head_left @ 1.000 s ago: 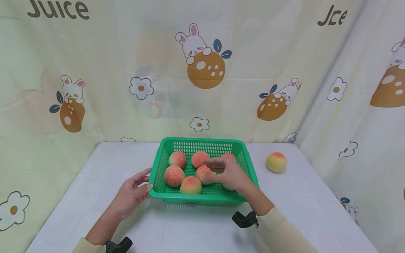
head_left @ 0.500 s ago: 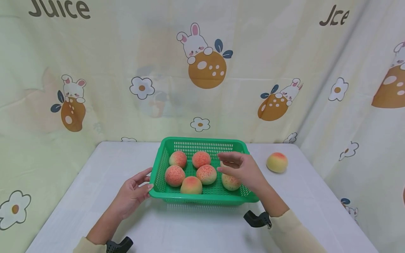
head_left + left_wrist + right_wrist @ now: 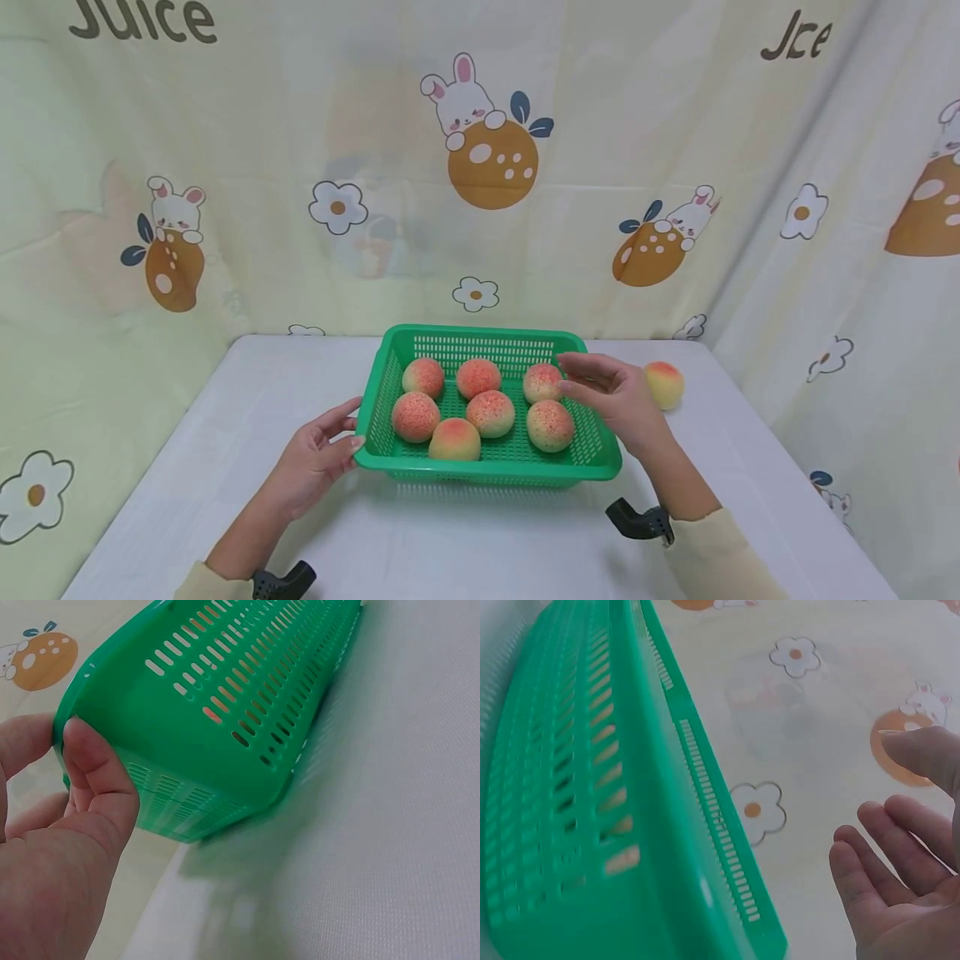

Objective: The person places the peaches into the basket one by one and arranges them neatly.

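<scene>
A green plastic basket with slotted walls holds several peaches, among them a speckled peach and a smoother yellow-red one. My left hand pinches the basket's rim at the front left corner; the left wrist view shows the thumb against the outside of the wall. Over the basket's right side is my right hand, its fingers loosely bent and holding nothing. In the right wrist view those fingers are apart from the basket wall. Partly behind the right hand, a lone peach lies outside the basket.
A white cloth covers the table. Patterned curtains hang along the back and both sides, close behind the basket. Black wrist straps with cameras sit on both wrists.
My right hand has moved right, from above the basket's middle to its right edge, uncovering the peaches there. The left hand stays on the rim. The basket has barely shifted.
</scene>
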Demonstrator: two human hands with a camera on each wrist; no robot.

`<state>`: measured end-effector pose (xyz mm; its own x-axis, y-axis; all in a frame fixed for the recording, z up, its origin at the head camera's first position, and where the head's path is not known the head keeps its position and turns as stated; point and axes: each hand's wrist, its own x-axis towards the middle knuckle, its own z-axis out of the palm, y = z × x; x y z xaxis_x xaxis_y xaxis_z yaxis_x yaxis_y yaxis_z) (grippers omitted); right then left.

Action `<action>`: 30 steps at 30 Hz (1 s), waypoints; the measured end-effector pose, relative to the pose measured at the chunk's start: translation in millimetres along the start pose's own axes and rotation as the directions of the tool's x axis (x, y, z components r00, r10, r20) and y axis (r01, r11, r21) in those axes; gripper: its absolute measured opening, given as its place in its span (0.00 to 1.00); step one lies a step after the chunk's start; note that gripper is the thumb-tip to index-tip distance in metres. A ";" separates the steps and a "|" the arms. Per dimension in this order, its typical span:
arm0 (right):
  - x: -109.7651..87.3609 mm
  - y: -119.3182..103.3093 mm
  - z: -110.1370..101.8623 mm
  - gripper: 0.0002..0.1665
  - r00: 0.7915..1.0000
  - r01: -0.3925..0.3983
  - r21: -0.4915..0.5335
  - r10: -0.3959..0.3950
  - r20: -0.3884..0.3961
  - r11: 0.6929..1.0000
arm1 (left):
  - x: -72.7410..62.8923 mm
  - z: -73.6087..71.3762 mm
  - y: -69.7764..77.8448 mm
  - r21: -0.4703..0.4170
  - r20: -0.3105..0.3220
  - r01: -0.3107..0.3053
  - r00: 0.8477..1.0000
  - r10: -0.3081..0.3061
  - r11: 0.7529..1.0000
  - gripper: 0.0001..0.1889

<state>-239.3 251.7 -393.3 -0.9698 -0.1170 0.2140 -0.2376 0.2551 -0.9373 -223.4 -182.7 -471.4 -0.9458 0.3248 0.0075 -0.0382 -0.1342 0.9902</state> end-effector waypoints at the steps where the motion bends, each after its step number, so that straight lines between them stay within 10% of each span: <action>1: -1.1 1.8 -2.7 0.29 1.000 0.002 -0.003 -0.002 -0.009 1.000 | 0.1 -0.3 -0.3 0.002 0.001 0.000 1.000 0.000 1.000 0.36; 15: -4.1 48.5 -44.5 0.29 0.976 0.011 -0.121 -0.037 -0.217 0.993 | -0.2 1.4 2.0 0.004 -0.020 0.026 0.999 -0.026 1.000 0.37; 30: 5.4 96.8 -81.8 0.26 0.866 -0.082 0.005 0.074 -0.494 0.997 | -0.1 1.5 2.3 0.010 -0.028 0.032 0.999 -0.031 0.999 0.37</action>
<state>-272.0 354.3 -460.4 -0.8851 0.3913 0.2519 -0.1567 0.2590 -0.9531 -223.0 -181.7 -468.9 -0.9527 0.3026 -0.0275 -0.0649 -0.1145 0.9913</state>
